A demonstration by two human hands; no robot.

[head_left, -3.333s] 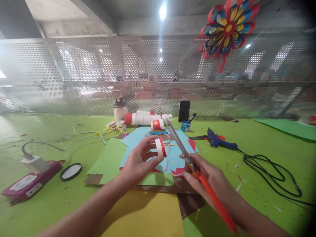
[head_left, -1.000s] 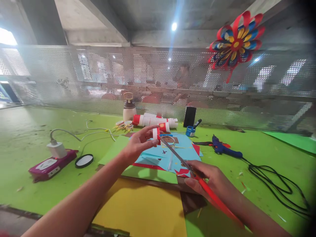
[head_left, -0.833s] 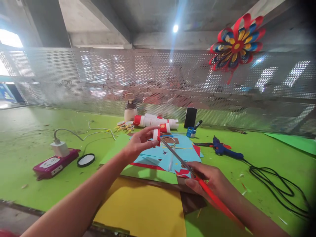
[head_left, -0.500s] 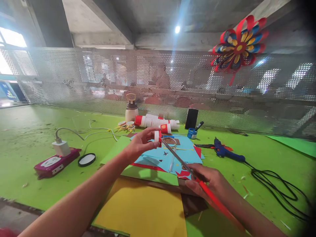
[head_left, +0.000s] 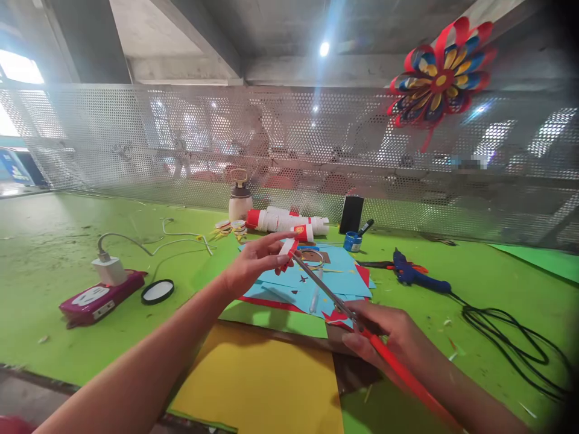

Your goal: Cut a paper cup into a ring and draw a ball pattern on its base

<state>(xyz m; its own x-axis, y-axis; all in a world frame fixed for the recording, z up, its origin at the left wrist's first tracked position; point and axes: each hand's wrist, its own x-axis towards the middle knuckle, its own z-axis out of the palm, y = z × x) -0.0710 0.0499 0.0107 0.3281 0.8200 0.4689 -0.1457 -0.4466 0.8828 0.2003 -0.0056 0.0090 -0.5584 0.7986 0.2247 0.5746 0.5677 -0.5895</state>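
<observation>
My left hand [head_left: 259, 260] pinches a small red and white paper cup piece [head_left: 288, 247] between thumb and fingers, above the sheets of coloured paper. In my right hand [head_left: 384, 328] is a pair of scissors [head_left: 323, 289] with red handles, its blades pointing up and left. The blade tips meet the lower right edge of the cup piece; whether they are cutting into it I cannot tell. Under both hands lie light blue paper sheets [head_left: 335, 274], with a clear ring and small scraps on top. Nearest me is a yellow sheet [head_left: 262, 380].
Stacked paper cups [head_left: 289, 222] lie at the back beside a spray bottle [head_left: 240, 202]. To the right are a blue paint jar [head_left: 352, 242], a black upright object [head_left: 351, 214] and a blue glue gun [head_left: 418, 274] with coiled cord. A purple power strip [head_left: 103, 298] sits left.
The cup piece has tilted in my left hand, its lower end swinging left. My right hand keeps the scissors at its edge. The view has shifted slightly.
</observation>
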